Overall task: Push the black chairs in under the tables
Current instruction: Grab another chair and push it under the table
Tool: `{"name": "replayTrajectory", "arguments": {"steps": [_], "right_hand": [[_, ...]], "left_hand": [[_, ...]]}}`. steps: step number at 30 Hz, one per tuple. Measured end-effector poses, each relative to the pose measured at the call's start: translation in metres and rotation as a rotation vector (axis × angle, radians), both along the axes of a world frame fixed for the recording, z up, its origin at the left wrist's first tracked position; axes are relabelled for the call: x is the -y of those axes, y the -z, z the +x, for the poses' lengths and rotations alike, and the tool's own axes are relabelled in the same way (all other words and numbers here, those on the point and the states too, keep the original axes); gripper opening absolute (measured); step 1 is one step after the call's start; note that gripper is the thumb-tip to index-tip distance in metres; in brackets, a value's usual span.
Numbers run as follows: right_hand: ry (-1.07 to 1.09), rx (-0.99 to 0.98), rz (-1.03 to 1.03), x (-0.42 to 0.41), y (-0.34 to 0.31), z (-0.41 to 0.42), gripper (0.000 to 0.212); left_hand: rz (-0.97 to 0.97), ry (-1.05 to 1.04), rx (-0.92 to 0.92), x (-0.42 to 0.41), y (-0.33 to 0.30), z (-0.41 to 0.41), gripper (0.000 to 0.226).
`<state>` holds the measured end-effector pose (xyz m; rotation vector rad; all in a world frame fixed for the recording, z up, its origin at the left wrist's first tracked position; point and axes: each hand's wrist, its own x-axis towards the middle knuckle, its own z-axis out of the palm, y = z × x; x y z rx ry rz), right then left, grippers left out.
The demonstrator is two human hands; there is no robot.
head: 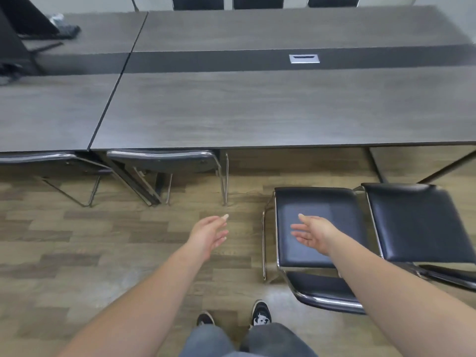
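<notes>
Both hands reaching out empty toward the next chair.

Our left hand (210, 234) and right hand (315, 235) are spread apart, neither grip closed on anything, likely readying to push. The black padded chair with chrome frame (316, 228) stands clear of the grey wood-grain tabletop (257, 109), its seat below our right hand; a second black chair (422, 220) stands just beside it, and another chair (164, 161) is already tucked under.
</notes>
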<state>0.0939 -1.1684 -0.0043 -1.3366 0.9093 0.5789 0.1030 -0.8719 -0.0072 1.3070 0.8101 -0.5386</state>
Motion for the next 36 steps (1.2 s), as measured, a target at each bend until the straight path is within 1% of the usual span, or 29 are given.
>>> {"name": "replayTrajectory", "arguments": {"steps": [2, 6, 9, 14, 19, 22, 28, 32, 34, 36], "right_hand": [[0.025, -0.005, 0.008, 0.016, 0.001, -0.02, 0.045], [0.085, 0.002, 0.008, 0.038, 0.001, -0.06, 0.039], [0.12, 0.003, 0.016, 0.048, 0.0, -0.092, 0.039], [0.209, 0.046, 0.063, 0.062, -0.007, -0.141, 0.038], [0.233, 0.061, 0.063, 0.085, -0.017, -0.19, 0.038], [0.265, 0.062, 0.068, 0.107, -0.022, -0.213, 0.033], [0.312, 0.048, 0.035, 0.172, -0.013, -0.239, 0.039], [0.408, -0.06, -0.089, 0.225, 0.007, -0.244, 0.049], [0.409, -0.108, -0.134, 0.254, 0.019, -0.243, 0.053], [0.362, -0.15, -0.162, 0.277, 0.029, -0.24, 0.057]], "left_hand": [[-0.014, 0.027, -0.003, 0.015, -0.001, -0.02, 0.04], [-0.017, 0.065, 0.0, 0.042, -0.001, -0.057, 0.034], [-0.031, 0.094, -0.003, 0.062, -0.003, -0.086, 0.027], [-0.064, 0.133, -0.018, 0.094, -0.002, -0.131, 0.032], [-0.081, 0.181, -0.042, 0.132, -0.002, -0.177, 0.021], [-0.099, 0.184, -0.062, 0.154, -0.002, -0.195, 0.027], [-0.107, 0.16, -0.087, 0.198, 0.005, -0.213, 0.04], [-0.049, 0.103, -0.164, 0.223, 0.019, -0.216, 0.046], [-0.016, 0.06, -0.198, 0.241, 0.031, -0.216, 0.047], [-0.03, 0.018, -0.237, 0.256, 0.039, -0.217, 0.054]]}}
